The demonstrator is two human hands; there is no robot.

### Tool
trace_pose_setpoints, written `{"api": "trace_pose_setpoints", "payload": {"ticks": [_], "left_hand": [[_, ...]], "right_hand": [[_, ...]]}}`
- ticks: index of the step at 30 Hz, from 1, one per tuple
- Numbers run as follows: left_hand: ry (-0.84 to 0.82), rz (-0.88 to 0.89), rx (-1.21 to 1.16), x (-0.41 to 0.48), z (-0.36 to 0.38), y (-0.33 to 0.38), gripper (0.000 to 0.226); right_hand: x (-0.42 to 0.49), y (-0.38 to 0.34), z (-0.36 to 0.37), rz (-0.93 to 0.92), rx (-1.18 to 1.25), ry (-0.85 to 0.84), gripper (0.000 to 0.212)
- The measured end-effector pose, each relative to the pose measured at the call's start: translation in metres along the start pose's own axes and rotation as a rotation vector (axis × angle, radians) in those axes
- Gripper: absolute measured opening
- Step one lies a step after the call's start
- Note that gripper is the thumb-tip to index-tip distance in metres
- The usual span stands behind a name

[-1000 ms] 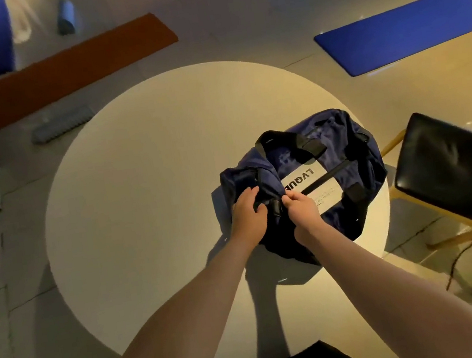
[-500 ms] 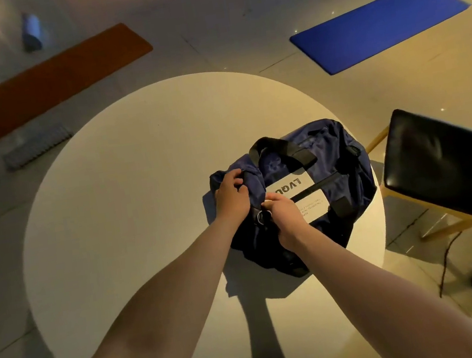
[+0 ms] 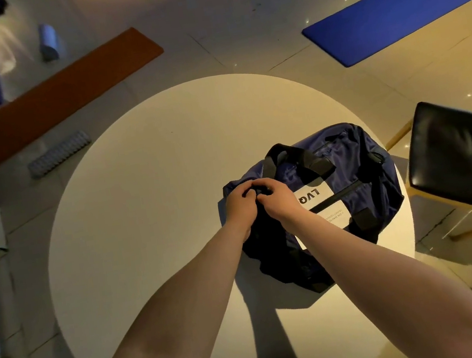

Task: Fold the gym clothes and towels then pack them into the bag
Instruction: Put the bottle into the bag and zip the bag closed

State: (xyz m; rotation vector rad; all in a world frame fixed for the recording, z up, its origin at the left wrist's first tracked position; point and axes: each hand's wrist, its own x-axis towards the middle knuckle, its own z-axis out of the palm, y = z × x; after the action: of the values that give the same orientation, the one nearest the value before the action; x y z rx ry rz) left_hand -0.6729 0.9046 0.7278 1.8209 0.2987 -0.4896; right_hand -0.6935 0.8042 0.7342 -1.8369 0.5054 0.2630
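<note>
Grip: left hand (image 3: 240,207), right hand (image 3: 281,204) both pinching bag (image 3: 349,165) end, possibly zipper pull | Handling: soft, limp nylon, likely light | Hold: strap handles (image 3: 308,157)

Navy bag (image 3: 345,162) with white label (image 3: 320,206); orange mat (image 3: 63,94), blue mat (image 3: 393,11).

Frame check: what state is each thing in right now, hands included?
bag: on the table, looks zipped, one handle arched up.
left hand: fingers curled on the bag's near end.
right hand: pinching a small dark part there.
chair: upright beside the table.
orange mat: flat on the floor.
blue mat: flat on the floor.
</note>
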Motion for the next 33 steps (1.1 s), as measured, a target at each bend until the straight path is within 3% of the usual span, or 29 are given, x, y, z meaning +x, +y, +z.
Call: {"api": "trace_pose_setpoints", "payload": {"ticks": [4, 7, 13, 19, 23, 33], "left_hand": [[0.144, -0.022, -0.104, 0.003, 0.001, 0.001, 0.024], [0.178, -0.064, -0.162, 0.010, 0.003, 0.002, 0.017], [0.045, 0.009, 0.038, 0.018, -0.001, 0.005, 0.030], [0.165, 0.013, 0.075, 0.004, -0.001, -0.006, 0.017], [0.187, -0.032, 0.012, -0.005, -0.008, -0.019, 0.013], [0.154, 0.008, -0.009, -0.044, -0.010, -0.060, 0.029]], "right_hand": [[0.002, -0.005, 0.000, 0.118, 0.299, 0.024, 0.026], [0.004, -0.004, -0.001, 0.086, 0.292, 0.034, 0.015], [0.003, 0.009, 0.002, 0.122, 0.412, 0.070, 0.025], [-0.005, 0.017, 0.010, 0.131, 0.544, 0.176, 0.031], [-0.009, 0.021, 0.012, 0.147, 0.583, 0.155, 0.029], [-0.007, 0.009, 0.008, 0.127, 0.552, 0.174, 0.030]]}}
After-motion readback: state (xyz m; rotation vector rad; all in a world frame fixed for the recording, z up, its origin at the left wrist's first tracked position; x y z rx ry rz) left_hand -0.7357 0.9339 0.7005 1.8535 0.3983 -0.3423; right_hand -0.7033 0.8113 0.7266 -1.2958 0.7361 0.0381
